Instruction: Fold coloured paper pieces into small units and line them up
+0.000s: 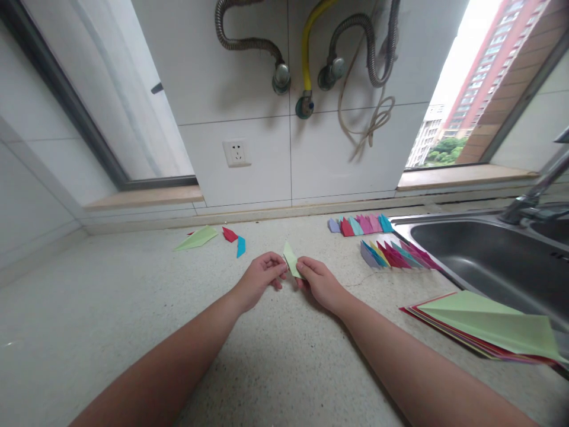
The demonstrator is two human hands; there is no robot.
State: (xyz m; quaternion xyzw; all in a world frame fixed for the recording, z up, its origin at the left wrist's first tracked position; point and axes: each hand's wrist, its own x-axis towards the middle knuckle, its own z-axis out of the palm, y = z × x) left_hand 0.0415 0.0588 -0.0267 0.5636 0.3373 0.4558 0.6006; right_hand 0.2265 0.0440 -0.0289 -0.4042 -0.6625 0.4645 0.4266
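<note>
A small folded pale-green paper piece (290, 260) is pinched between both my hands above the speckled countertop (133, 320). My left hand (261, 277) grips its left edge with thumb and fingers closed. My right hand (316, 280) holds its lower right side, fingers curled round it. The paper's pointed tip stands upward between the two hands.
A green folded sheet (198, 238), a red piece (229, 234) and a blue piece (240, 246) lie at the back left. Two rows of coloured folded pieces (361, 225) (395, 255) sit beside the steel sink (480, 261). A stack of coloured paper (489, 326) rests at the right, with a faucet (533, 198) behind.
</note>
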